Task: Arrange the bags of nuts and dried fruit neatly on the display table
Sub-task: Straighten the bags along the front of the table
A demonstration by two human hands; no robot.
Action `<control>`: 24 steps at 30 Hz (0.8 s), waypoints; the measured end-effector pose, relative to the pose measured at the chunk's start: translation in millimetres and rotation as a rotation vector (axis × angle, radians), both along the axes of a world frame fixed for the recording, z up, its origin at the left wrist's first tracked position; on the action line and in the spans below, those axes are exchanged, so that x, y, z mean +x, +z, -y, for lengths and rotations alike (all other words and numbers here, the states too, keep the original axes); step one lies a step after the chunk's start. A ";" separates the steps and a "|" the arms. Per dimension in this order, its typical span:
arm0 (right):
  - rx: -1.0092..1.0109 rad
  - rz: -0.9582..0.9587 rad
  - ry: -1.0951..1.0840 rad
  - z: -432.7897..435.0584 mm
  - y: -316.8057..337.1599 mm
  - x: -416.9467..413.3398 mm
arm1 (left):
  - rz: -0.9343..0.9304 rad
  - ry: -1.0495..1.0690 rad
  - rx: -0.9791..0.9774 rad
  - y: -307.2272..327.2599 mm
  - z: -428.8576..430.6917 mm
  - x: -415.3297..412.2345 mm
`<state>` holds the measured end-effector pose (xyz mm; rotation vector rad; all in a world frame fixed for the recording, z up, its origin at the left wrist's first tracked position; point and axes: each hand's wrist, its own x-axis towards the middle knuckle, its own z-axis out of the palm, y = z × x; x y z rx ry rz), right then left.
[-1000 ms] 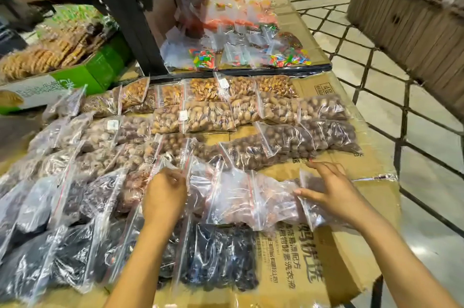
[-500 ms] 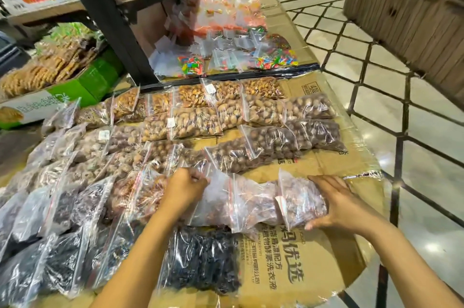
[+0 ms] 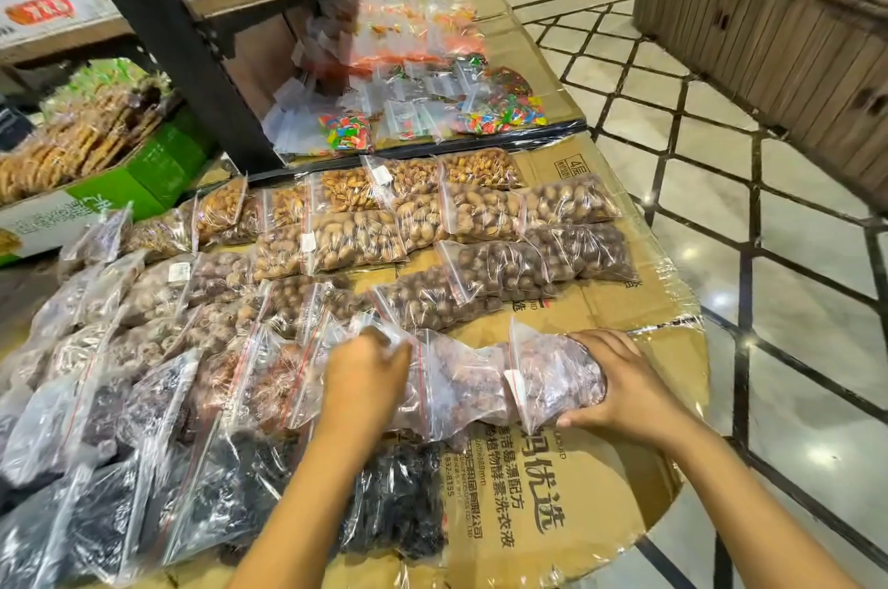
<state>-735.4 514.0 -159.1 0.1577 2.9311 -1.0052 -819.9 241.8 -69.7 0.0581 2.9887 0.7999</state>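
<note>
Clear zip bags of nuts and dried fruit lie in rows on the cardboard-covered display table (image 3: 624, 310). My right hand (image 3: 620, 384) grips the right end of a bag of reddish-brown dried fruit (image 3: 552, 377) at the end of a near row. My left hand (image 3: 365, 377) rests on the neighbouring bags of the same row (image 3: 451, 382), fingers curled over the plastic. Bags of dark fruit (image 3: 394, 502) lie in the row closest to me. Rows of brown nut bags (image 3: 499, 271) and pale nut bags (image 3: 355, 242) fill the table behind.
Bags of coloured candy (image 3: 499, 117) lie on a further table. A black shelf post (image 3: 168, 45) stands at the back left. A green box of biscuits (image 3: 72, 146) sits left. The tiled aisle (image 3: 769, 252) runs right, with a wooden counter (image 3: 769, 21) beyond.
My right hand has curled round the end bag and drawn it left against the row. My left hand has shifted right onto the neighbouring bags.
</note>
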 end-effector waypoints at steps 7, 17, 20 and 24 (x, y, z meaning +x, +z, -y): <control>-0.031 0.046 0.027 -4.6 1.1 2.8 | 0.426 0.086 0.233 -18.0 -18.4 -10.5; -0.257 -0.093 -0.179 14.8 -12.9 -9.2 | 0.235 -0.028 0.360 15.8 -11.4 -18.0; -0.370 -0.126 -0.240 30.0 -15.0 -16.3 | 0.274 0.000 0.402 11.6 -6.1 -19.3; -0.378 -0.161 -0.256 32.8 -14.7 -18.6 | 0.330 0.070 0.517 3.3 -0.2 -19.4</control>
